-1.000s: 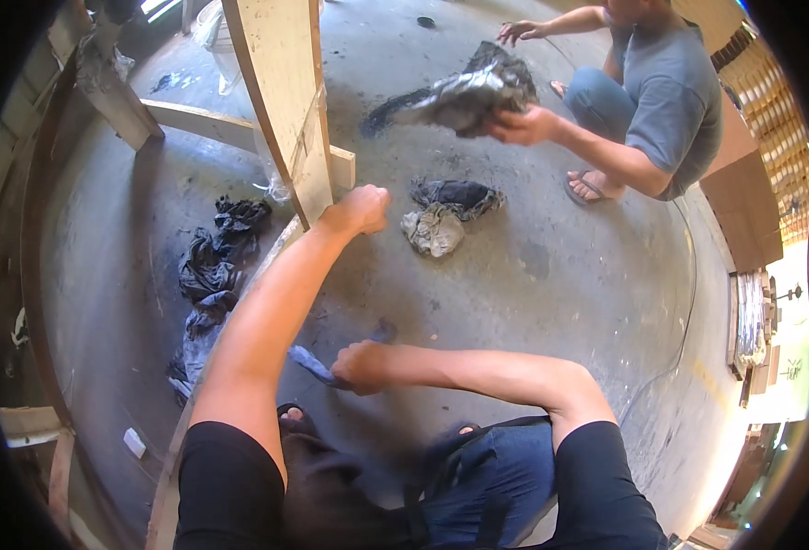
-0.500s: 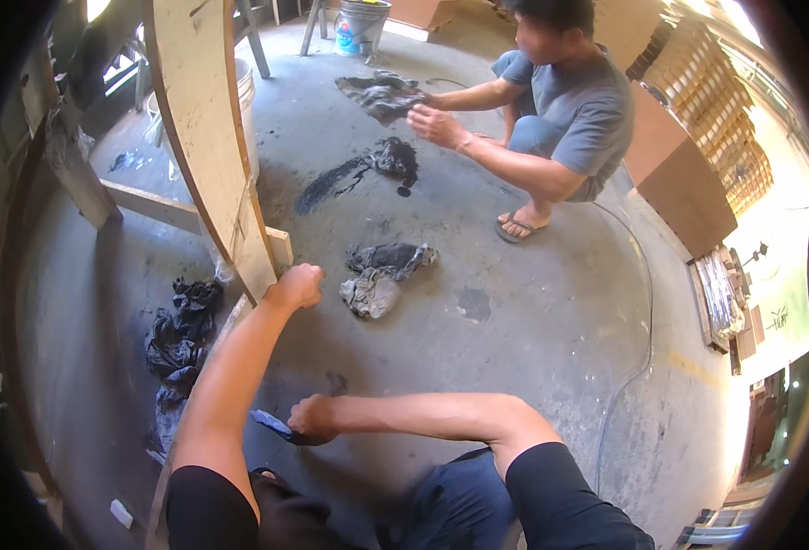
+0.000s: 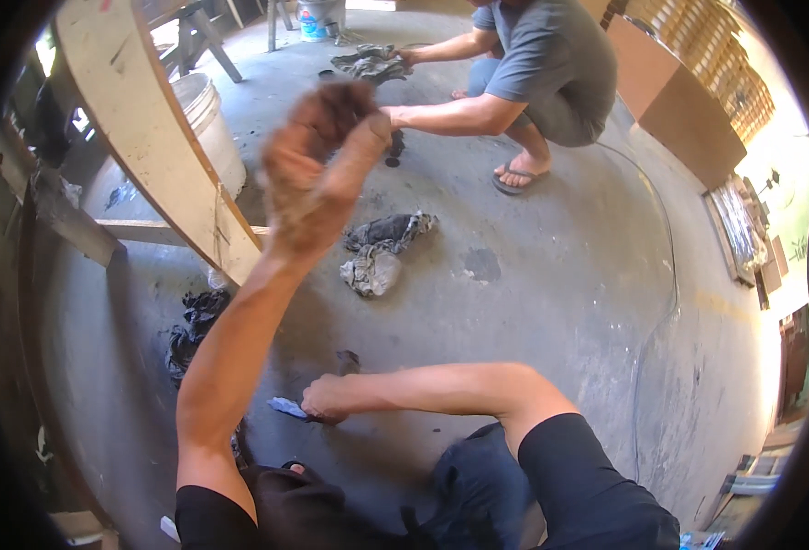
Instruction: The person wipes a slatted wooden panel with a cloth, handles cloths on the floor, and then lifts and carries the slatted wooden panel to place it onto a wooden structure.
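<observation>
Up goes the left hand (image 3: 320,170), lifted away from the wooden post (image 3: 143,115) and freed, its blurred fingers unreadable; a bluish strip (image 3: 286,406) is gripped by the right hand's (image 3: 325,399) fingers

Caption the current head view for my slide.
Left hand raised, right hand gripping a bluish cloth, crumpled rags on the floor.
</observation>
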`<state>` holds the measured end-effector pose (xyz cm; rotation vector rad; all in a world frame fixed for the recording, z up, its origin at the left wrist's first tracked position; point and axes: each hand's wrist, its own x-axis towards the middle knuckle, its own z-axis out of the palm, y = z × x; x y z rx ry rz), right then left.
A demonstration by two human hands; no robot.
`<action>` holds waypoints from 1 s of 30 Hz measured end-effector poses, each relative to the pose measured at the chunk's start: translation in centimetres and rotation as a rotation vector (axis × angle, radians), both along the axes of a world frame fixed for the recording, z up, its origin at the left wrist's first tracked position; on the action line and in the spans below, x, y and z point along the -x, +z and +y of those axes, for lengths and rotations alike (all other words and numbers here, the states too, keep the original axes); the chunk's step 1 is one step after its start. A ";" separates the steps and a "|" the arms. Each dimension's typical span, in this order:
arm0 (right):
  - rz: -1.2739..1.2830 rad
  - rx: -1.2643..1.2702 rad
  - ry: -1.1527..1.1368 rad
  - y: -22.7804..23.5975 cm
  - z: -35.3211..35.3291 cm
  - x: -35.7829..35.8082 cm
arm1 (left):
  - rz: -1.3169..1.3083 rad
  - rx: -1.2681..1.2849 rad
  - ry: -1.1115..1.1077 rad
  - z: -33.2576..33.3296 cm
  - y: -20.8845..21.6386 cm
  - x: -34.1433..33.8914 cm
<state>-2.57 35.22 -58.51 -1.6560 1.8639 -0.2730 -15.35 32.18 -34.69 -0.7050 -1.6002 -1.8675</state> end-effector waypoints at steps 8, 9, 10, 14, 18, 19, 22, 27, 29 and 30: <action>-0.030 0.062 -0.011 0.9 0.2 1.4 | 0.631 0.224 -0.076 -0.7 4.5 -6.8; -0.011 0.070 -0.040 0.9 0.8 2.2 | 0.617 0.228 -0.070 0.1 3.7 -6.9; 0.011 0.102 -0.036 1.1 -0.1 1.8 | 0.604 0.264 -0.053 -0.2 3.9 -7.4; 0.100 0.161 -0.036 -0.3 -1.2 1.1 | 0.589 0.354 -0.009 -0.5 4.9 -7.5; 0.065 0.208 -0.030 -0.9 -0.5 -1.2 | 0.566 0.459 0.040 -1.8 6.3 -6.4; 0.059 0.043 0.015 0.2 -1.0 -1.6 | 0.559 0.461 0.050 -2.8 6.7 -6.3; 0.031 -0.001 -0.107 -2.5 0.1 -2.2 | 0.557 0.403 -0.023 -3.1 6.5 -5.3; 0.037 0.181 0.017 -2.7 -1.9 -0.8 | 0.562 0.498 0.083 -3.5 7.1 -8.1; 0.033 0.089 -0.025 -2.2 -1.9 0.7 | 0.581 0.486 0.109 -3.4 7.2 -7.9; 0.005 0.080 -0.035 -1.7 -1.9 0.8 | 0.577 0.484 0.139 -3.7 7.1 -8.4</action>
